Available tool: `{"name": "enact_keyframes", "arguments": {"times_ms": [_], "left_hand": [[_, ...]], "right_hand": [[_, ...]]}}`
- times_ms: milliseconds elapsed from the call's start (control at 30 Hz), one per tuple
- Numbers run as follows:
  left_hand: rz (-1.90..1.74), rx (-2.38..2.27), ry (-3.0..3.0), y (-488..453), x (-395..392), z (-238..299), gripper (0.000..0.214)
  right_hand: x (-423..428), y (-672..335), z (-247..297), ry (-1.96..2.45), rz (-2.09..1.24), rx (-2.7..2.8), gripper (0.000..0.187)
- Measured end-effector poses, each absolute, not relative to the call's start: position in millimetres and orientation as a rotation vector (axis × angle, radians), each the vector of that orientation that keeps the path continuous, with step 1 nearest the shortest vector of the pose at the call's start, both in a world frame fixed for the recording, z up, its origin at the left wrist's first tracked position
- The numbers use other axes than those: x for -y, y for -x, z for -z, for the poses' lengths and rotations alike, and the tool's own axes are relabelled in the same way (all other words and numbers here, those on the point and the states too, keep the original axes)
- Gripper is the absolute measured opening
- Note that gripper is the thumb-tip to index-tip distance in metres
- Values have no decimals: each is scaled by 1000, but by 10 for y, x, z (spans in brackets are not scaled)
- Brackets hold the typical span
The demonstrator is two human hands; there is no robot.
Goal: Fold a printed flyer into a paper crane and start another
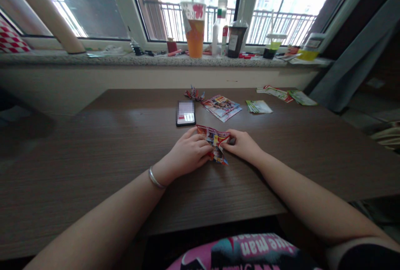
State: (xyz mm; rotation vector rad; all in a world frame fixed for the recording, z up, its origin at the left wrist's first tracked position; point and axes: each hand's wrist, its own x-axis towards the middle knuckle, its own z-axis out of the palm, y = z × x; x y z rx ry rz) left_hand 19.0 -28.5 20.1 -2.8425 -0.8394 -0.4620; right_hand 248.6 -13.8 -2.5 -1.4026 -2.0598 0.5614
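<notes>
A folded piece of colourful printed paper (215,141) lies on the brown wooden table (93,153) in front of me. My left hand (187,153) rests on its left side with fingers curled, pinching the paper's edge. My right hand (242,144) presses and pinches the right side of the same paper. A silver bangle sits on my left wrist.
A phone (185,113) lies just beyond the paper. Behind it are a small folded paper figure (194,93), a stack of printed sheets (221,106) and more leaflets (258,106) to the right. Drink cups (194,28) and bottles stand on the stone windowsill.
</notes>
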Motion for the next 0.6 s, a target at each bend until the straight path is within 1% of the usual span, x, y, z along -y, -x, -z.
{"name": "enact_keyframes", "arguments": {"times_ms": [233,333,400,533,600], "left_hand": [[518,927,2821,-213,307,-252,16],[577,957,2809,-215,316,-258,23],[614,952,2787,-212,317,-251,39],[612,986,2752,-208,315,-213,83],[614,1036,2730,-209,317,-186,96]], "right_hand": [[154,-2473,-4,1412,-554,2108,21],[169,-2452,-51,1443,-523,2117,22],[178,-2438,-74,1467,-470,2113,20],[191,-2416,-80,1463,-370,2101,13],[198,-2408,-77,1451,-300,2102,10]]}}
